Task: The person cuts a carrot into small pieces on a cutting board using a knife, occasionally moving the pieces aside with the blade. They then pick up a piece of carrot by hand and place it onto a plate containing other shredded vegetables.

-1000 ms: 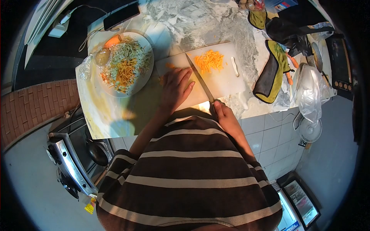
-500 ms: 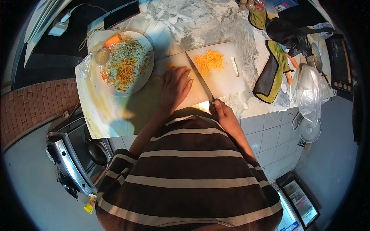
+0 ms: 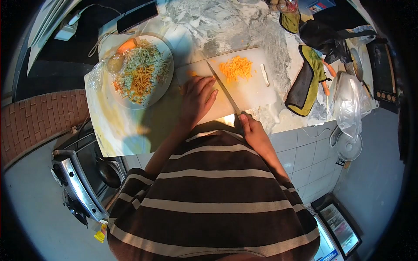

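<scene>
My right hand (image 3: 254,131) is closed around the handle of a kitchen knife (image 3: 223,88). The long blade slants across the white cutting board (image 3: 260,96), its tip toward the far edge. Left of the blade, my left hand (image 3: 197,99) presses down on the board with fingers bent and close together. A little orange carrot (image 3: 192,73) shows at its fingertips; most of what lies beneath them is hidden. To the right of the blade lies a pile of chopped carrot (image 3: 236,68). A small white strip (image 3: 264,75) rests near the board's right side.
A plate (image 3: 153,101) of shredded vegetables stands at the left, with a phone (image 3: 137,17) behind it. On the right are a grey-and-yellow cloth (image 3: 303,82), whole carrots (image 3: 325,88) and a clear plastic bag (image 3: 348,102). A stove (image 3: 82,185) stands below left.
The knife has shifted slightly left, closer to my left hand's fingertips. My right hand has moved a little with it. My left hand stays in nearly the same place.
</scene>
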Demonstrator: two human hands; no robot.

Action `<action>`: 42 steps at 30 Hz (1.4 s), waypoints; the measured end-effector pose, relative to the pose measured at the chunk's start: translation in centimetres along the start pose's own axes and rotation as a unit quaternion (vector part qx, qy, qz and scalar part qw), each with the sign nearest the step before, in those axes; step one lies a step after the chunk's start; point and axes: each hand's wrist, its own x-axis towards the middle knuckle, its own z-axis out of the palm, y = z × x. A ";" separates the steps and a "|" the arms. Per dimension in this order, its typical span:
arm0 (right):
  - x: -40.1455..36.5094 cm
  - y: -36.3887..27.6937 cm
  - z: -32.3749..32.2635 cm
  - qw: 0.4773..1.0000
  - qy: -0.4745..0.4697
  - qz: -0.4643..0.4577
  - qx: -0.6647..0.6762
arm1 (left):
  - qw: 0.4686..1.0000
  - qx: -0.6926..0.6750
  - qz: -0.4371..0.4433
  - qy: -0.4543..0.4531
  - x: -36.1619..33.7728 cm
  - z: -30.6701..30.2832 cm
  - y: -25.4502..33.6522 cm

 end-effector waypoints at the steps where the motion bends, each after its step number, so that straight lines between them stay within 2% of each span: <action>1: 0.1 -0.3 -0.1 1.000 0.001 0.000 0.000 | 1.000 -0.006 0.005 0.006 0.0 0.1 0.0; 12: 0.0 -1.6 -0.5 0.998 0.023 -0.008 -0.062 | 1.000 0.009 0.008 0.009 -0.1 0.2 -0.2; 42: 0.0 -2.5 -0.1 0.996 0.027 -0.002 -0.080 | 1.000 -0.009 -0.012 -0.008 0.2 -0.2 0.0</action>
